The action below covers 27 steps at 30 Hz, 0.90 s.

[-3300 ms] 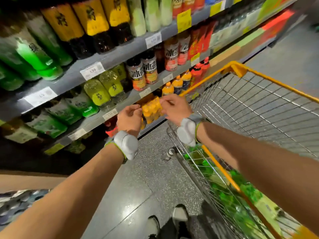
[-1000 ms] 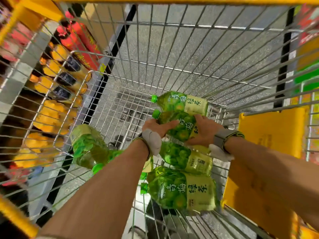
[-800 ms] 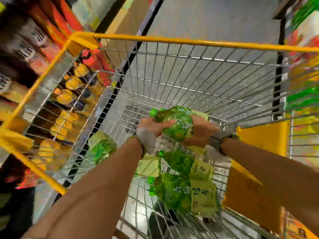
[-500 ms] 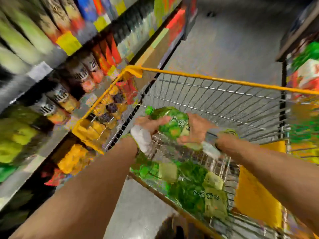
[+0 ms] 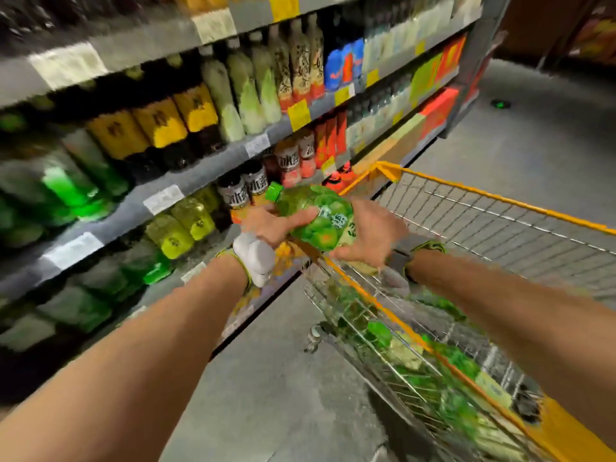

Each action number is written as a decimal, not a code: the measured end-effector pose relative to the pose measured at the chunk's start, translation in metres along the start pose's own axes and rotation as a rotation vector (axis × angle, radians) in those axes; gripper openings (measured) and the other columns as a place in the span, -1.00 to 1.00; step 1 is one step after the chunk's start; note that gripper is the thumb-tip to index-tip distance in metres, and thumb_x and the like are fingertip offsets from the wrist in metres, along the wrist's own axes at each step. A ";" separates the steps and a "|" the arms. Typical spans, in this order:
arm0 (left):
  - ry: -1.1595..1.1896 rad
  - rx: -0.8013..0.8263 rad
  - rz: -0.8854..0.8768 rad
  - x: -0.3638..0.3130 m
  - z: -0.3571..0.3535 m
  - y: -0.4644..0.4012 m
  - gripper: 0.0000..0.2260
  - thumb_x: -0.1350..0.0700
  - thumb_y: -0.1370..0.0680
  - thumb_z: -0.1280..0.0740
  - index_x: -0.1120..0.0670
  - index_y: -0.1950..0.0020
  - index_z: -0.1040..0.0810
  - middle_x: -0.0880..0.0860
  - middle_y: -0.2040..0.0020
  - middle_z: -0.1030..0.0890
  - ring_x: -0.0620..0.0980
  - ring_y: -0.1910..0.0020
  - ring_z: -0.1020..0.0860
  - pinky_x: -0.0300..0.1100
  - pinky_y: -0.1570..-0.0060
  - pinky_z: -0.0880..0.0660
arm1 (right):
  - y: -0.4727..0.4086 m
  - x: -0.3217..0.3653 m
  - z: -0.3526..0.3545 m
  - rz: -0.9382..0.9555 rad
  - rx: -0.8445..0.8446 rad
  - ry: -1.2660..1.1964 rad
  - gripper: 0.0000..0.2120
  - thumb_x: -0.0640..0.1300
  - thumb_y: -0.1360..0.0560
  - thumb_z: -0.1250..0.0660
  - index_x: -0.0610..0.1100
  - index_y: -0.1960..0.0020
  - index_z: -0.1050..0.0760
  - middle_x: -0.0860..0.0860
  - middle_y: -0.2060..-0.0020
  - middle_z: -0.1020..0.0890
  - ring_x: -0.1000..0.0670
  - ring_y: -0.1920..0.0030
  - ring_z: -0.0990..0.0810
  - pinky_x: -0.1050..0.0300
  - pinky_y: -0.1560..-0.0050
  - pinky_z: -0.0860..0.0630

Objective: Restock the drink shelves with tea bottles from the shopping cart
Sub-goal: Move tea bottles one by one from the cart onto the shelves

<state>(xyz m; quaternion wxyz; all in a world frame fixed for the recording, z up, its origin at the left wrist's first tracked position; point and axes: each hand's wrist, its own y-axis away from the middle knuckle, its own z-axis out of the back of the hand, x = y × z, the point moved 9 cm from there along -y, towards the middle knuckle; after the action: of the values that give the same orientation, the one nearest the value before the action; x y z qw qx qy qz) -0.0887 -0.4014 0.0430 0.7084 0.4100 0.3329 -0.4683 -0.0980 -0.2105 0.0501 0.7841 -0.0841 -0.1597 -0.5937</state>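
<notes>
Both hands are clamped on 1 green tea bottle point(image 5: 316, 218), held lying on its side in the air above the near-left corner of the shopping cart point(image 5: 493, 208). The left hand point(image 5: 271, 225) grips the neck end, thumb stretched over the top of the green label, and the green cap point(image 5: 274, 191) pokes out beyond its fingers toward the shelves. The right hand point(image 5: 370, 233) cups the base end from the other side, fingers curled under the bottle. Each wrist carries a pale band.

Directly below the hands runs the cart's yellow rim, and below and right of the right hand more green tea bottles point(image 5: 393, 335) lie in the wire basket; motion blur keeps me from counting them.

Beyond the left hand stand the drink shelves point(image 5: 186, 168), packed close. Just past the cap are dark-capped bottles with white labels point(image 5: 238, 191), and left of them, on the same shelf, yellow-green bottles point(image 5: 183, 225) tilted forward. Above the hands sit black bottles with yellow labels point(image 5: 160, 125) and pale green ones point(image 5: 246, 95); red bottles point(image 5: 330, 135) stand further along. White and yellow price tags line the shelf edges. Under both forearms is grey speckled floor point(image 5: 266, 395).
</notes>
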 end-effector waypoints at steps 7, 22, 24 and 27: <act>0.014 -0.195 0.134 0.098 0.112 0.005 -0.14 -0.38 -0.09 -0.52 0.11 -0.24 -0.55 0.10 -0.12 -0.65 0.08 -0.11 -0.61 -0.16 -0.04 -0.51 | -0.022 0.111 -0.079 0.118 0.076 0.030 -0.01 0.38 -0.17 -0.41 -0.05 -0.40 -0.10 -0.11 -0.24 -0.43 -0.25 -0.21 -0.47 -0.18 -0.11 -0.49; 0.088 -0.347 0.402 0.353 0.193 0.040 -0.17 -0.42 0.04 -0.51 0.00 -0.11 -0.64 -0.04 -0.02 -0.69 -0.04 -0.01 -0.64 -0.10 -0.10 -0.58 | -0.008 0.235 -0.318 0.268 0.352 -0.030 -0.03 0.29 -0.21 -0.49 -0.11 -0.42 -0.13 -0.12 -0.25 -0.41 -0.23 -0.25 -0.44 -0.12 -0.17 -0.47; 0.070 -0.359 0.419 0.387 0.196 0.040 -0.39 -0.32 -0.10 -0.57 0.03 0.01 -0.66 -0.04 0.04 -0.69 -0.04 0.04 -0.64 -0.11 -0.08 -0.58 | -0.008 0.244 -0.357 0.276 0.394 -0.033 -0.03 0.29 -0.21 -0.49 -0.11 -0.42 -0.13 -0.13 -0.26 -0.41 -0.23 -0.25 -0.46 -0.10 -0.17 -0.48; 0.091 -0.379 0.443 0.432 0.197 0.040 -0.60 -0.18 -0.23 -0.58 0.03 0.12 -0.61 -0.03 0.10 -0.67 -0.04 0.08 -0.62 -0.12 -0.01 -0.55 | -0.008 0.252 -0.412 0.293 0.448 -0.055 -0.03 0.31 -0.17 -0.49 -0.09 -0.37 -0.13 -0.12 -0.26 -0.41 -0.23 -0.25 -0.47 -0.14 -0.16 -0.49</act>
<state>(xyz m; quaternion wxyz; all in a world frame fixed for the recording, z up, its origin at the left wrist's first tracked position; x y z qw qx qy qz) 0.1124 -0.7367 -0.2289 0.8417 0.3535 0.3482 -0.2128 0.0180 -0.5734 -0.2472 0.8561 0.0534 -0.2945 -0.4214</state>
